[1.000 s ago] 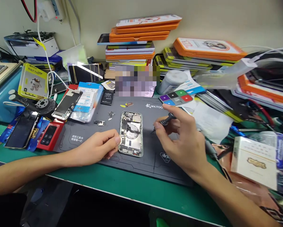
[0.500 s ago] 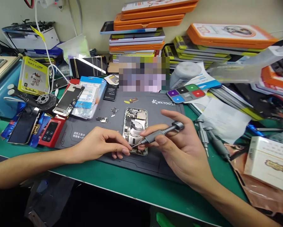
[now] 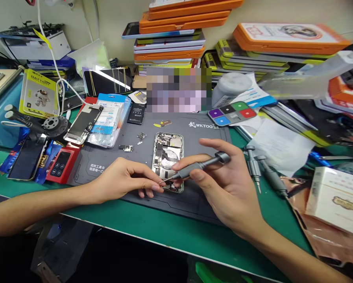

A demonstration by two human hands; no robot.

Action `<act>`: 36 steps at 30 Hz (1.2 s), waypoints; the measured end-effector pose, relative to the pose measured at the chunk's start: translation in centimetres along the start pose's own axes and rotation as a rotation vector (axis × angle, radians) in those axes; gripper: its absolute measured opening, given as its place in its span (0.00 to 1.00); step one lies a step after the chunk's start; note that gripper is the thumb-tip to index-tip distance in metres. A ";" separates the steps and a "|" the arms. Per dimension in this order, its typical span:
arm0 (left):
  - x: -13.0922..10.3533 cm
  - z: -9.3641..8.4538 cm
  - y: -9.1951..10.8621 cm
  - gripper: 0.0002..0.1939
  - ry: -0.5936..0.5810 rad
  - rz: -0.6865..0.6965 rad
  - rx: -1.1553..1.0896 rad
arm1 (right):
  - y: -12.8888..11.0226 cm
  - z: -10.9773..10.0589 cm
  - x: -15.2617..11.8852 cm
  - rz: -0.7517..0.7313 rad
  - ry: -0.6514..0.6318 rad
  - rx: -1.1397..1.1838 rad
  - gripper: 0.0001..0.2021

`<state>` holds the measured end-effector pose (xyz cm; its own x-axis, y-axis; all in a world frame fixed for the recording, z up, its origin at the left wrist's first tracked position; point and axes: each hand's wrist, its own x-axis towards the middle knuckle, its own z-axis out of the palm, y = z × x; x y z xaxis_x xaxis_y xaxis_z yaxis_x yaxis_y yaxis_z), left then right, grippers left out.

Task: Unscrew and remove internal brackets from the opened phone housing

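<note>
An opened phone body [image 3: 168, 155] lies on the dark grey mat [image 3: 129, 161], its inner parts showing. My right hand [image 3: 220, 177] holds a grey screwdriver [image 3: 194, 168], whose thin tip points left over the phone's lower end. At that tip, the thumb and forefinger of my left hand [image 3: 129, 181] are pinched together; whatever lies between them is too small to make out. Left of the phone are a small metal part [image 3: 125, 148] and a little cluster of parts [image 3: 141, 136]. Behind it lies a brown strip [image 3: 166, 123] beside a yellow piece.
Two more screwdrivers [image 3: 254, 169] lie right of the mat, near a white box [image 3: 337, 200]. A coloured tray [image 3: 232, 113] sits behind. At the left are a red device [image 3: 62, 163], a phone [image 3: 28, 157] and a detached screen [image 3: 83, 124]. Orange boxes [image 3: 185, 21] are stacked behind.
The view has shifted slightly. Both hands keep nearly the same pose, with the screwdriver tip still at my left fingertips.
</note>
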<state>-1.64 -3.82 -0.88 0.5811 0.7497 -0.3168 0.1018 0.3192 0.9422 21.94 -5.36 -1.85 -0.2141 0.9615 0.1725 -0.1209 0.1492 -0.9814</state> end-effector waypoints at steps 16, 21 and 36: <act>0.0 0.0 0.3 0.07 -0.019 0.004 0.034 | 0.5 -0.3 -0.2 -0.065 -0.090 0.041 0.19; 0.0 0.0 0.3 0.07 -0.025 0.015 0.021 | 0.6 -0.3 -0.2 -0.047 -0.069 0.055 0.19; 0.0 -0.1 0.3 0.07 -0.052 0.013 0.012 | 0.7 -0.5 0.2 0.081 -0.053 0.168 0.18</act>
<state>-1.73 -3.65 -0.63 0.6232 0.7227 -0.2988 0.1032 0.3027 0.9475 22.28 -4.99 -2.51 -0.2797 0.9546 0.1025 -0.2609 0.0272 -0.9650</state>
